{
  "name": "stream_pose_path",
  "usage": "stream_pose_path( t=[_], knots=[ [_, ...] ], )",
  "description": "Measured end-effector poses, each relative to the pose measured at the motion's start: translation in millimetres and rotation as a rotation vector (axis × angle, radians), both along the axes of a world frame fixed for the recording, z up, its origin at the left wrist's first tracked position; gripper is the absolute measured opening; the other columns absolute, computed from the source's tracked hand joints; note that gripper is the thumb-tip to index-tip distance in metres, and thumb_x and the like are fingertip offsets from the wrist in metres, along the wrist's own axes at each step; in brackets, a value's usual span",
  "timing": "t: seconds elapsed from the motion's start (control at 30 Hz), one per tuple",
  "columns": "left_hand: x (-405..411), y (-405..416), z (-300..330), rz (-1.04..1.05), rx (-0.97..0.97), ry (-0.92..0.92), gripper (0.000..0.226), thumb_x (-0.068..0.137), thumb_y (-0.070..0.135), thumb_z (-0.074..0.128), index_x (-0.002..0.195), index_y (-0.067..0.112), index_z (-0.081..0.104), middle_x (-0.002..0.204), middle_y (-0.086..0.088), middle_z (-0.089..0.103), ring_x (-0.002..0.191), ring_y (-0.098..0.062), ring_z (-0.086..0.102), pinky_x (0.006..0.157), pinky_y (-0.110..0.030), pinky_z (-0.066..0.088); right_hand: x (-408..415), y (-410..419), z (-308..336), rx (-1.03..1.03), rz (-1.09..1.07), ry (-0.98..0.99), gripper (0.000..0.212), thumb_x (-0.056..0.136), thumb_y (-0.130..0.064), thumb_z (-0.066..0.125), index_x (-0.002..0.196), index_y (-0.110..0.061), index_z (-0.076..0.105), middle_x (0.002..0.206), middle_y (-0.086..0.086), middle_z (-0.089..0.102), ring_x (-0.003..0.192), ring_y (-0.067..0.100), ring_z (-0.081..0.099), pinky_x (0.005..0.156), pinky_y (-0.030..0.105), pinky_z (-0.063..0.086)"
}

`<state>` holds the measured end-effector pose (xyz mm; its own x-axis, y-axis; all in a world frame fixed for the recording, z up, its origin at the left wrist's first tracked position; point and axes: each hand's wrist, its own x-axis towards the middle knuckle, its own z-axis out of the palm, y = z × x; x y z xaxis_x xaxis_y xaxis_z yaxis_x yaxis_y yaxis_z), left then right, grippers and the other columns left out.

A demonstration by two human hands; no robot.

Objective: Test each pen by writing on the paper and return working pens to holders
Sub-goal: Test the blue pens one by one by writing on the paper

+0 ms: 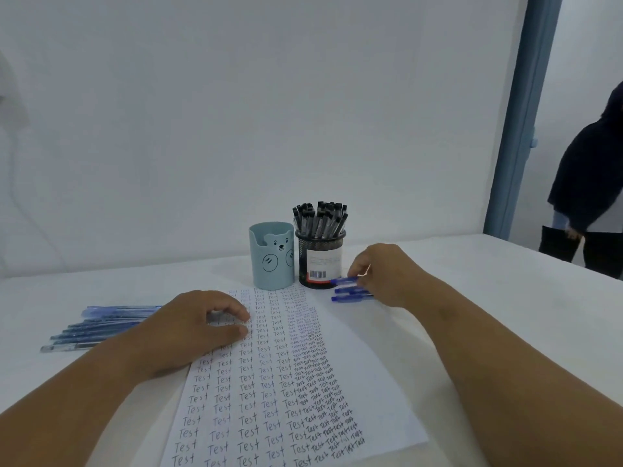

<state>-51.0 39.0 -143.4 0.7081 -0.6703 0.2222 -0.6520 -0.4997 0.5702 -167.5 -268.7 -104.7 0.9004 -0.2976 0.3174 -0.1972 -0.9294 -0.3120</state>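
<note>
Right hand point(387, 274) at three blue pens point(350, 289) right of mesh holder point(320, 261); grip pinching the far one. Best to lift just that pen clear. Left hand point(195, 328) loosely curled, resting on paper point(279, 382), grasping nothing.
</note>
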Motion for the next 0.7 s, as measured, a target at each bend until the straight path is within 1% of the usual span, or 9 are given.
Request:
stream_pose_path(
  t=[0.07, 0.17, 0.27, 0.37, 0.47, 0.53, 0.6, 0.67, 0.7],
  knots=[
    [0.5, -0.2, 0.1, -0.001, -0.007, 0.013, 0.018, 0.08, 0.049, 0.078, 0.098, 0.048, 0.074, 0.111, 0.035, 0.065, 0.11, 0.011, 0.054, 0.092, -0.017, 0.041, 1.0, -3.9, -1.9, -0.036, -0.04, 0.051, 0.026, 0.092, -0.004, 0.061, 0.109, -0.016, 0.076, 0.102, -0.004, 0.058, 0.091, 0.014, 0.054, 0.076, 0.021, 0.04],
    [-0.4, -0.9, 0.8, 0.001, -0.01, 0.02, 0.019, 0.08, 0.048, 0.078, 0.099, 0.05, 0.073, 0.112, 0.035, 0.065, 0.11, 0.012, 0.054, 0.091, -0.017, 0.04, -0.1, -3.6, -4.9, -0.001, -0.046, 0.077, 0.029, 0.093, -0.007, 0.064, 0.119, -0.016, 0.072, 0.112, -0.003, 0.061, 0.097, 0.014, 0.055, 0.081, 0.019, 0.039],
    [-0.1, -0.8, 1.2, -0.009, -0.014, 0.018, 0.017, 0.081, 0.047, 0.078, 0.098, 0.047, 0.074, 0.11, 0.038, 0.065, 0.107, 0.016, 0.054, 0.089, -0.013, 0.039, -1.9, -0.1, -4.8, 0.029, -0.011, 0.064, 0.025, 0.091, -0.01, 0.068, 0.115, -0.018, 0.073, 0.115, -0.001, 0.066, 0.096, 0.014, 0.056, 0.08, 0.021, 0.04],
    [-0.4, -1.2, 0.3, -0.016, -0.012, 0.008, 0.016, 0.081, 0.047, 0.078, 0.097, 0.045, 0.075, 0.109, 0.039, 0.064, 0.106, 0.019, 0.053, 0.087, -0.01, 0.038, -3.0, 5.6, -4.1, -0.018, 0.018, 0.093, 0.022, 0.092, -0.014, 0.069, 0.112, -0.019, 0.076, 0.117, -0.001, 0.066, 0.106, 0.018, 0.059, 0.085, 0.025, 0.045],
    [-3.0, -0.1, 1.7, -0.012, -0.031, -0.016, 0.012, 0.084, 0.043, 0.077, 0.096, 0.043, 0.076, 0.108, 0.039, 0.064, 0.105, 0.02, 0.052, 0.087, -0.011, 0.038, -2.0, 12.4, -5.1, -0.044, 0.032, 0.065, 0.022, 0.094, -0.014, 0.067, 0.114, -0.018, 0.074, 0.12, -0.001, 0.062, 0.106, 0.016, 0.056, 0.085, 0.023, 0.041],
    [-5.0, -0.5, 5.4, 0.024, -0.087, -0.038, 0.009, 0.086, 0.039, 0.076, 0.095, 0.041, 0.075, 0.107, 0.036, 0.066, 0.105, 0.018, 0.054, 0.088, -0.014, 0.038, -0.3, 21.9, -6.6, -0.034, 0.084, 0.006, 0.022, 0.093, -0.013, 0.067, 0.114, -0.017, 0.074, 0.116, -0.001, 0.063, 0.106, 0.017, 0.057, 0.088, 0.025, 0.044],
    [-6.5, 2.4, 12.7, 0.061, -0.138, -0.108, 0.008, 0.087, 0.036, 0.075, 0.095, 0.04, 0.074, 0.108, 0.032, 0.068, 0.108, 0.013, 0.057, 0.091, -0.018, 0.04, 2.6, 38.9, -9.8, -0.018, 0.179, -0.064, 0.021, 0.095, -0.014, 0.066, 0.114, -0.018, 0.074, 0.111, -0.005, 0.063, 0.104, 0.014, 0.058, 0.09, 0.028, 0.046],
    [-7.9, 3.4, 24.1, 0.071, -0.168, -0.154, 0.009, 0.087, 0.033, 0.076, 0.094, 0.04, 0.074, 0.107, 0.03, 0.069, 0.108, 0.007, 0.06, 0.095, -0.021, 0.043, 2.4, 56.3, -13.7, -0.002, 0.307, -0.104, 0.019, 0.097, -0.021, 0.065, 0.114, -0.02, 0.074, 0.108, -0.008, 0.065, 0.099, 0.008, 0.057, 0.088, 0.024, 0.046],
    [-8.6, 6.4, 31.2, 0.071, -0.167, -0.153, 0.009, 0.088, 0.031, 0.076, 0.092, 0.039, 0.075, 0.105, 0.027, 0.07, 0.106, 0.006, 0.061, 0.094, -0.02, 0.045, 2.4, 65.7, -15.3, 0.0, 0.372, -0.107, 0.019, 0.097, -0.025, 0.065, 0.114, -0.022, 0.073, 0.108, -0.01, 0.065, 0.098, 0.004, 0.056, 0.088, 0.022, 0.045]
  ],
)
